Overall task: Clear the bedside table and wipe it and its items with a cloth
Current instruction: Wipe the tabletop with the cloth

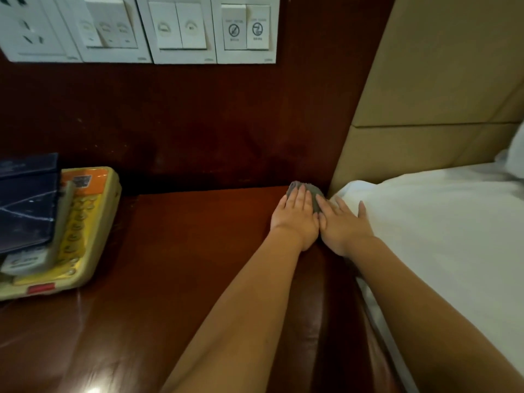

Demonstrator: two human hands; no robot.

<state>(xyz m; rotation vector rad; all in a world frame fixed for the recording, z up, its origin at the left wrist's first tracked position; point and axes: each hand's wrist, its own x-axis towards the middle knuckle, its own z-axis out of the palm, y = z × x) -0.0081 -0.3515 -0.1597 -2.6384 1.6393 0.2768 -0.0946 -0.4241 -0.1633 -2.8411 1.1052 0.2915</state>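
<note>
I have both hands flat on the grey cloth (314, 200), which sits bunched in the far right corner of the surface (184, 251), tight against the back panel and just beside the bed (439, 236). The left hand (295, 215) lies with fingers straight and together over the left part of the cloth. The right hand (343, 226) is spread wide, its forefinger on the cloth and its outer fingers seemingly over the edge of the sheet. I judge this to be the wipe of the corner. To do it well I would keep the pressure even and work the cloth right into the corner, then draw it toward the near edge in overlapping strokes, keeping the right hand off the bedding so no dirt goes onto it. The phone (85, 222) and the dark folder (27, 199) lying on it are at the far left, not yet cleared, so that part cannot be wiped. On the wall, the switches (245, 26) carry round symbols with small captions too blurred to read. The phone has an orange label with a code square and a red tag, neither legible.
</note>
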